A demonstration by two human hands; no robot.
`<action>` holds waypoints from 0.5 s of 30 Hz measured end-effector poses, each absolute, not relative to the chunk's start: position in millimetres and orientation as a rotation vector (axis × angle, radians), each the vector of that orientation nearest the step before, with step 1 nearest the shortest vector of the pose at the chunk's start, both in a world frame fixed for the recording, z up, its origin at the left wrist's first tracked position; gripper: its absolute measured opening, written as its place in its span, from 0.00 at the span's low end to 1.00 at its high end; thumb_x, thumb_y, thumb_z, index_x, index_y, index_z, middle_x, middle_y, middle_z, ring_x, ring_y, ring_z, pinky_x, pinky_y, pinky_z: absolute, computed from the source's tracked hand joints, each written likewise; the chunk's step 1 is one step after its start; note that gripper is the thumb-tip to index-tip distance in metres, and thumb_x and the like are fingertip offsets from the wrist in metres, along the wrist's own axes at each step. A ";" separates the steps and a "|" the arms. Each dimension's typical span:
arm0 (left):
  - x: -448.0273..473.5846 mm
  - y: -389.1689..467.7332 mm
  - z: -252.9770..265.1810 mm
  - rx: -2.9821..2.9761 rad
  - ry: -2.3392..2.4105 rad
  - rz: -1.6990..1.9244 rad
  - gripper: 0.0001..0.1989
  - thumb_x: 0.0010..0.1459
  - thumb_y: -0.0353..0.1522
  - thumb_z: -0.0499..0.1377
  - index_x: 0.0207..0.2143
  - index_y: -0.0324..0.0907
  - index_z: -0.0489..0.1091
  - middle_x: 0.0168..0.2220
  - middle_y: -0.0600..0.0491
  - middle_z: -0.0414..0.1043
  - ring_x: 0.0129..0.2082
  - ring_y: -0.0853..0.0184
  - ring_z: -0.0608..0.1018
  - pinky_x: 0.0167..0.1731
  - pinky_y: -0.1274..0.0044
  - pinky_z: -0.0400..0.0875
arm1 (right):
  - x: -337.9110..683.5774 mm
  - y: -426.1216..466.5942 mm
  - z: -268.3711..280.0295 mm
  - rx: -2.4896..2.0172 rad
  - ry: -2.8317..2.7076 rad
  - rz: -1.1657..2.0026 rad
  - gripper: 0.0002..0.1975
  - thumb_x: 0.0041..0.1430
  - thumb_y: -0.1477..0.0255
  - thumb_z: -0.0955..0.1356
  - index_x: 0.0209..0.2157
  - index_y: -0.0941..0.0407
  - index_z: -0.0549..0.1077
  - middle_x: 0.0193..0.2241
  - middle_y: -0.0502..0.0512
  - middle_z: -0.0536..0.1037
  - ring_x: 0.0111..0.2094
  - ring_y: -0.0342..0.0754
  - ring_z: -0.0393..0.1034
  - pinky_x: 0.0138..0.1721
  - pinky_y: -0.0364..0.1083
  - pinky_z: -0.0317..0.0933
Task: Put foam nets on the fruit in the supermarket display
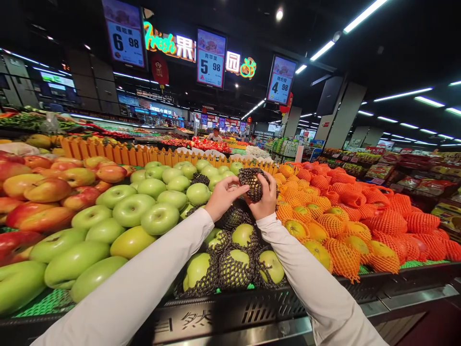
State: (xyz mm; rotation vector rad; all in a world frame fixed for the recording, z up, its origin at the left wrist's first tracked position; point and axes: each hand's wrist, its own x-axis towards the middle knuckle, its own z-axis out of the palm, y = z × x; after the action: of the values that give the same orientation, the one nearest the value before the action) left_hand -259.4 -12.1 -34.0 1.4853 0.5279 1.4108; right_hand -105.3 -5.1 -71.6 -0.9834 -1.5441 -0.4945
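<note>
Both my hands meet over the middle of the fruit display. My right hand (264, 194) is wrapped round an apple in a black foam net (252, 181), holding it up above the pile. My left hand (226, 194) has its thumb and fingers pinched together at the left side of that net; its fingertips touch the mesh. Below my hands lie several green apples in black nets (235, 268), stacked at the front of the crate. Bare green apples (133, 210) spread out to the left of my left forearm.
Red-yellow apples (48, 190) fill the far left. Oranges in orange nets (331, 226) and fruit in red nets (387, 218) lie to the right. An orange picket divider (126, 156) runs behind. The black crate edge (266, 310) is in front. Price signs (211, 60) hang overhead.
</note>
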 end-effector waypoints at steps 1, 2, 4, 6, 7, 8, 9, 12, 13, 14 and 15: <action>-259.7 -11.8 -34.2 1.486 0.521 1.414 0.21 0.42 0.41 0.71 0.32 0.40 0.67 0.27 0.58 0.69 0.23 0.75 0.68 0.24 0.80 0.62 | -105.5 -5.0 -71.6 -0.989 -1.538 -0.481 0.30 0.56 0.65 0.71 0.60 0.50 0.63 0.60 0.65 0.64 0.64 0.62 0.61 0.65 0.63 0.58; -259.9 -11.5 -34.3 1.489 0.512 1.413 0.19 0.43 0.40 0.70 0.31 0.41 0.66 0.25 0.59 0.68 0.22 0.75 0.68 0.23 0.81 0.61 | -105.7 -4.9 -71.6 -0.997 -1.528 -0.467 0.31 0.55 0.65 0.71 0.60 0.50 0.63 0.60 0.65 0.64 0.64 0.62 0.61 0.65 0.64 0.57; -260.4 -11.5 -34.5 1.494 0.487 1.398 0.17 0.46 0.40 0.68 0.31 0.42 0.65 0.21 0.61 0.65 0.20 0.75 0.67 0.20 0.82 0.59 | -106.5 -5.0 -71.1 -1.007 -1.506 -0.442 0.32 0.54 0.66 0.71 0.60 0.51 0.63 0.60 0.66 0.64 0.63 0.62 0.61 0.65 0.63 0.57; -260.8 -12.2 -34.2 1.487 0.463 1.380 0.17 0.47 0.40 0.67 0.31 0.42 0.63 0.20 0.61 0.65 0.20 0.75 0.69 0.19 0.82 0.59 | -107.5 -5.8 -70.1 -0.996 -1.500 -0.420 0.32 0.53 0.64 0.72 0.59 0.52 0.63 0.60 0.67 0.64 0.64 0.62 0.60 0.65 0.63 0.57; -261.0 -12.7 -33.8 1.474 0.457 1.381 0.18 0.47 0.41 0.67 0.32 0.42 0.63 0.21 0.61 0.66 0.20 0.75 0.70 0.18 0.83 0.58 | -108.0 -6.5 -69.4 -0.992 -1.500 -0.410 0.32 0.53 0.64 0.72 0.59 0.53 0.64 0.60 0.67 0.64 0.64 0.62 0.60 0.66 0.62 0.56; -261.0 -13.0 -33.3 1.458 0.456 1.385 0.19 0.47 0.41 0.67 0.33 0.43 0.62 0.21 0.61 0.66 0.19 0.75 0.71 0.17 0.83 0.58 | -108.6 -7.2 -68.7 -0.995 -1.498 -0.400 0.33 0.53 0.63 0.72 0.60 0.53 0.64 0.59 0.67 0.64 0.64 0.62 0.60 0.66 0.62 0.56; -261.0 -13.1 -32.9 1.442 0.459 1.389 0.20 0.47 0.41 0.67 0.34 0.43 0.61 0.21 0.61 0.67 0.19 0.74 0.72 0.16 0.83 0.57 | -109.1 -8.0 -68.1 -1.003 -1.493 -0.389 0.33 0.53 0.64 0.72 0.60 0.53 0.64 0.59 0.67 0.64 0.64 0.62 0.60 0.66 0.62 0.56; -260.5 -12.3 -32.1 1.423 0.477 1.371 0.24 0.45 0.44 0.68 0.35 0.44 0.59 0.20 0.62 0.67 0.17 0.73 0.72 0.15 0.83 0.56 | -110.5 -9.8 -66.9 -1.032 -1.455 -0.356 0.34 0.52 0.65 0.72 0.60 0.52 0.64 0.59 0.66 0.64 0.64 0.62 0.60 0.66 0.63 0.55; -260.4 -11.9 -32.1 1.431 0.479 1.356 0.24 0.45 0.45 0.69 0.35 0.44 0.60 0.20 0.62 0.67 0.16 0.74 0.71 0.15 0.82 0.55 | -111.1 -10.3 -66.9 -1.032 -1.439 -0.349 0.34 0.51 0.65 0.72 0.60 0.52 0.64 0.59 0.66 0.65 0.63 0.62 0.61 0.66 0.62 0.55; -260.4 -11.5 -32.1 1.444 0.475 1.340 0.24 0.45 0.45 0.69 0.35 0.43 0.61 0.20 0.62 0.67 0.16 0.75 0.70 0.15 0.82 0.54 | -111.6 -10.6 -66.9 -1.025 -1.425 -0.344 0.34 0.51 0.64 0.73 0.59 0.53 0.64 0.58 0.66 0.65 0.63 0.61 0.61 0.66 0.62 0.56; -260.5 -11.3 -32.2 1.458 0.464 1.329 0.25 0.45 0.46 0.69 0.35 0.42 0.62 0.20 0.62 0.66 0.15 0.76 0.68 0.15 0.82 0.54 | -112.1 -10.9 -67.1 -1.014 -1.416 -0.341 0.34 0.51 0.63 0.73 0.59 0.54 0.64 0.58 0.67 0.66 0.63 0.61 0.61 0.66 0.61 0.56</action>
State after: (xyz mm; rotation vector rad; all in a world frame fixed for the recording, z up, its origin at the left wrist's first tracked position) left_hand -260.5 -11.3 -32.2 1.4584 0.4636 1.3288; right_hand -112.1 -10.9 -67.1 -1.0136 -1.4156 -0.3413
